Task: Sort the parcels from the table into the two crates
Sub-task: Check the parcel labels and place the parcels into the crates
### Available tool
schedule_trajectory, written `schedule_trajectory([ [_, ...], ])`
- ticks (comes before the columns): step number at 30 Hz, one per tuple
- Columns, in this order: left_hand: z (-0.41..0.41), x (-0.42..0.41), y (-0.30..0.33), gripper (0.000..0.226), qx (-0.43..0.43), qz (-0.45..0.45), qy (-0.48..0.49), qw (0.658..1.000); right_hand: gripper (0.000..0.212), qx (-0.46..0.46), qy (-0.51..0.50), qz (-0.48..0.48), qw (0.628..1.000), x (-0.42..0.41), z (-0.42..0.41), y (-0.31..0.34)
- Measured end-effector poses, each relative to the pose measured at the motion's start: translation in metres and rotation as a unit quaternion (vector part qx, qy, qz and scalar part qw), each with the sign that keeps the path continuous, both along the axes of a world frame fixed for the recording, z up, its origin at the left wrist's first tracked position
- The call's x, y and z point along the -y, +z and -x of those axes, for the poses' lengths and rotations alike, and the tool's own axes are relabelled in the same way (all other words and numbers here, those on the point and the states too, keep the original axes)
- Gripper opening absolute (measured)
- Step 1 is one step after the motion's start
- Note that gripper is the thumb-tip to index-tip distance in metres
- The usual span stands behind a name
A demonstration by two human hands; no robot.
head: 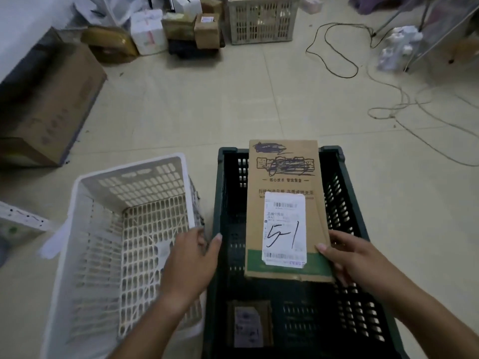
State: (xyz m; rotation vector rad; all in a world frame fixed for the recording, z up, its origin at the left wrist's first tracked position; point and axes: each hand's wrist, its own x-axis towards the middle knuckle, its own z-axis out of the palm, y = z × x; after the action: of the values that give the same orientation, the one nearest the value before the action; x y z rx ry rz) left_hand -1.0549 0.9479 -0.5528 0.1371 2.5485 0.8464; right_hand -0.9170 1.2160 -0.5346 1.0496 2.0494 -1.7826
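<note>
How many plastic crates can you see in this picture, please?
3: a white crate at front left, a dark green crate beside it at front right, and a pale crate by the far boxes. Others may be hidden.

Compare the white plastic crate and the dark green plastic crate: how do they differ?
The white plastic crate looks empty, while the dark green plastic crate holds a small cardboard parcel on its floor. A long cardboard box marked 51, gripped by the right hand, is over the dark green plastic crate, not the white one. Both have slotted walls and stand on the floor.
</note>
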Motion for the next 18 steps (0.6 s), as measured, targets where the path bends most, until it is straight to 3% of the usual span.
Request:
schedule_trajectory([
  [2, 0.02, -0.004, -0.032, 0.06, -0.038, 0.113, -0.068, 0.991, 0.02, 0.002, 0.027, -0.004, 1.0, -0.004, 0.002, -0.024],
  [5, 0.039, -0.01, -0.06, 0.038, -0.041, 0.177, -0.148, 0.972, 0.015, 0.032, 0.083, -0.041, 0.995, -0.009, 0.005, -0.056],
  [12, 0.061, -0.013, -0.077, 0.038, -0.042, 0.204, -0.211, 0.955, 0.004, 0.122, 0.157, -0.076, 0.977, -0.012, 0.05, -0.147],
  [16, 0.054, -0.011, -0.074, 0.035, -0.037, 0.185, -0.204, 0.961, 0.023, 0.152, 0.126, -0.018, 0.98, 0.0, 0.078, -0.198],
  [18, 0.051, -0.01, -0.074, 0.034, -0.036, 0.17, -0.194, 0.965, 0.022, 0.163, 0.111, 0.005, 0.98, 0.006, 0.088, -0.219],
])
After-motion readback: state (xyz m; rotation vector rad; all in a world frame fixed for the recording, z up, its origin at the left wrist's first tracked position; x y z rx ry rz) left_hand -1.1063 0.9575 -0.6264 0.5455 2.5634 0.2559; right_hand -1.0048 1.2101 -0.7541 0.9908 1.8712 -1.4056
